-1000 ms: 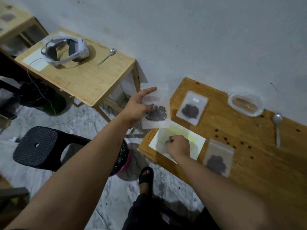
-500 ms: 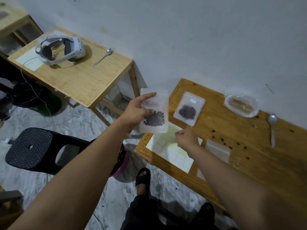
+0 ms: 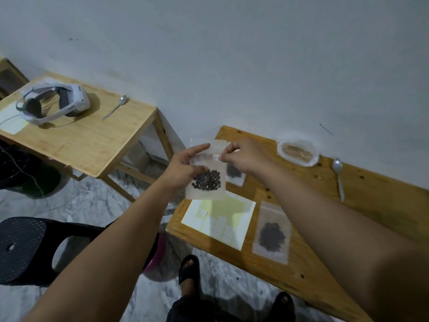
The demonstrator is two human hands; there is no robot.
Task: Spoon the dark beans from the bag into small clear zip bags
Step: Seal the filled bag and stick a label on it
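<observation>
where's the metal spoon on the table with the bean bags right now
In the head view, the metal spoon lies at the right, near the wall on the wooden table, beside the clear plastic bag of brown contents.

Single head-worn wide view, tilted, looking forward and down over wooden table [image 3: 301,270] and floor; edges distorted, probably close.

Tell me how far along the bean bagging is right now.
Two small bags with dark beans already lie flat on the table: one near the front edge, one farther back partly hidden by the arm. A third filled bag is in hand: the left hand holds its side while the right hand pinches its top edge, apparently sealing it. Loose beans still dot the table, and the spoon lies unused.
</observation>
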